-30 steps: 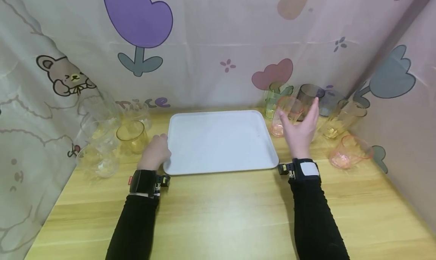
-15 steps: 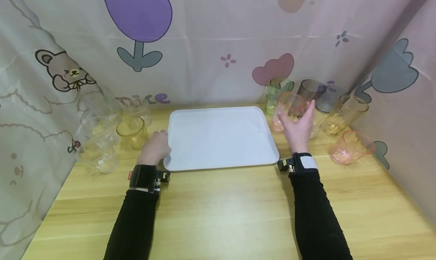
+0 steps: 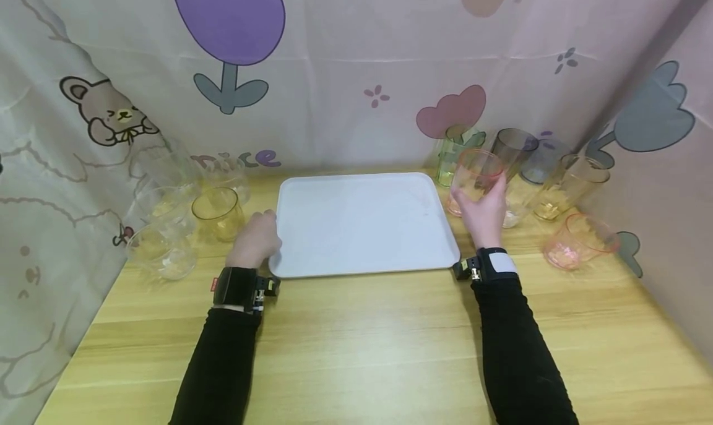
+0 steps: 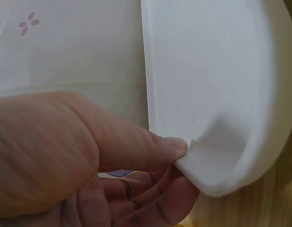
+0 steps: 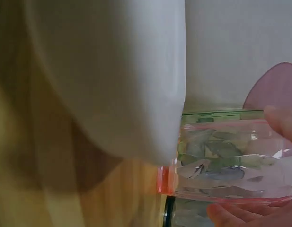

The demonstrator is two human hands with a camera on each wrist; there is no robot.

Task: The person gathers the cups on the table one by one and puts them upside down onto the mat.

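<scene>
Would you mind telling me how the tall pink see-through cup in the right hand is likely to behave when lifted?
The tall pink see-through cup looks thin-walled and empty, so probably light. Its smooth, glossy side may be slippery, though the right hand wraps round it. Being tall and narrow, it could tip easily if set down carelessly on the white tray.

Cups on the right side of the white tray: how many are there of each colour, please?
Pink cups: 2
Green cup: 1
Grey cups: 2
Yellow cup: 1
Clear cup: 1, faint
Total: 7
</scene>
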